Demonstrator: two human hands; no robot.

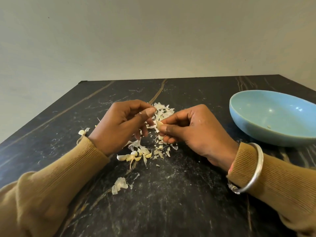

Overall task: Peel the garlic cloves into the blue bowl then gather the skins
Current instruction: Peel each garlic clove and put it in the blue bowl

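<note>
The right hand (pixel 193 132) holds a garlic clove (pixel 159 125) pinched between thumb and forefinger, its other fingers curled under so that the lower part of the clove is hidden. The left hand (pixel 123 125) sits just at 9 o'clock of it, thumb pressed to forefinger on a sliver of skin (pixel 140 113). Only a white edge of the sliver shows. Its lower fingers reach down to the clove and seem to touch it, though I cannot tell how firmly.

Both hands hover low over the dark marbled table (pixel 188 194) and cover much of the pile of skins (pixel 163 109), which sticks out at 12 o'clock of them and spills out below at 6 o'clock. Down there lie a few pale pieces (pixel 131 156) that could be cloves or husks; it is hard to say which. A larger loose skin (pixel 119 184) lies apart at 7 o'clock, and a small bit (pixel 82 132) rests beside the left sleeve (pixel 51 189).

The blue bowl (pixel 273 117) stands at 2 o'clock of the hands, well apart from them, its far right side cut off by the frame. One tiny pale speck (pixel 269 126) shows inside it; the near wall hides the lowest part of the inside. A silver bangle (pixel 256 168) rings the right sleeve (pixel 282 182).
</note>
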